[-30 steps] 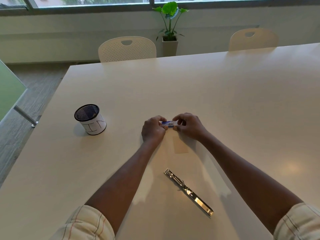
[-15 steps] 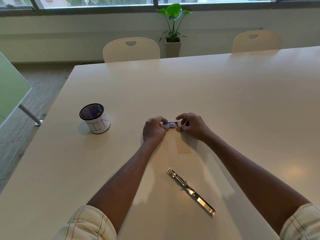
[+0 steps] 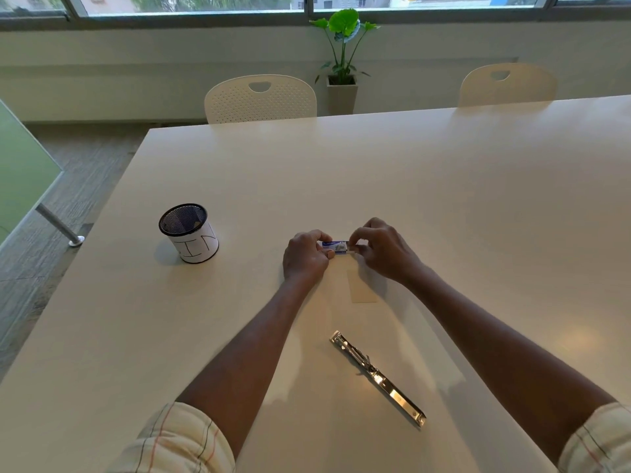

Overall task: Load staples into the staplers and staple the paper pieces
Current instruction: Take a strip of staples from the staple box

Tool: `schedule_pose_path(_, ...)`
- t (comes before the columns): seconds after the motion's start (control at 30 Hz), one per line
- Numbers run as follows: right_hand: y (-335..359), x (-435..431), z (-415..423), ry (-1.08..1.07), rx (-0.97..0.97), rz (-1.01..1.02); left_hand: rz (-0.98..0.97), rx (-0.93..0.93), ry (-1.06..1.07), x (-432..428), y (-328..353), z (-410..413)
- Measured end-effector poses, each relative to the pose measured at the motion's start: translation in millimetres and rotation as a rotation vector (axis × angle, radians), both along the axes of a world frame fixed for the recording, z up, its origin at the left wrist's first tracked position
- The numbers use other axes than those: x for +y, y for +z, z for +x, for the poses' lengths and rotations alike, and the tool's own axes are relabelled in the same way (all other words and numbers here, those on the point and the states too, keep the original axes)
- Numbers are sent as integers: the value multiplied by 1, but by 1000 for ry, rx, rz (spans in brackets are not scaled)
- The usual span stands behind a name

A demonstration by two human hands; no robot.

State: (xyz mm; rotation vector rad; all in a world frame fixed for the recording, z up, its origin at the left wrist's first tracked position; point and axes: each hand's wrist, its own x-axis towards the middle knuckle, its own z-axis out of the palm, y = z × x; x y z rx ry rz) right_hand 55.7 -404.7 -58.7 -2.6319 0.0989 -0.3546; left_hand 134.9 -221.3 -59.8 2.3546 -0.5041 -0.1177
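Note:
A small blue and white staple box (image 3: 336, 247) is held just above the white table (image 3: 444, 199) between both hands. My left hand (image 3: 305, 257) grips its left end with curled fingers. My right hand (image 3: 382, 249) pinches the right end, where a pale inner part sticks out a little. A small pale paper piece (image 3: 362, 286) lies flat on the table just below the box. A metal stapler (image 3: 377, 377), swung fully open into a long flat strip, lies nearer to me, running diagonally toward the lower right.
A black mesh cup wrapped in white paper (image 3: 189, 233) stands to the left of the hands. Two white chairs (image 3: 261, 99) (image 3: 507, 85) sit at the table's far edge, and a potted plant (image 3: 341, 59) stands behind them by the window.
The hands stay on the staple box. My right hand's fingers have shifted at the box's right end, and a pale inner piece now shows there. The stapler and paper have not moved.

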Motion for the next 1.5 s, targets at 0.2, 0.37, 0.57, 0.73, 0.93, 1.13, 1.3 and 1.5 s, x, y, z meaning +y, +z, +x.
schedule_pose_path(0.2,7,-1,-1,12,33,-31,-7,-7,4,-1,-2,1)
schedule_pose_path(0.37,11,-1,-1,30,66,-39,-10,0,5,-1,-3,2)
schedule_pose_path(0.57,13,3,0,29,73,-68,-14,0,-5,0,-4,3)
schedule_pose_path(0.73,14,8,0,29,61,-97,-17,-11,-22,1,-4,3)
schedule_pose_path(0.93,15,9,0,23,65,-57,-13,-25,-27,2,-3,1)
schedule_pose_path(1.13,15,4,1,17,86,-25,-17,-23,-40,3,-2,2)
schedule_pose_path(1.3,19,1,-1,69,92,-100,-18,-5,-44,3,-1,2)
schedule_pose_path(1.5,31,-4,0,165,114,-316,-13,-3,-42,2,-1,2)
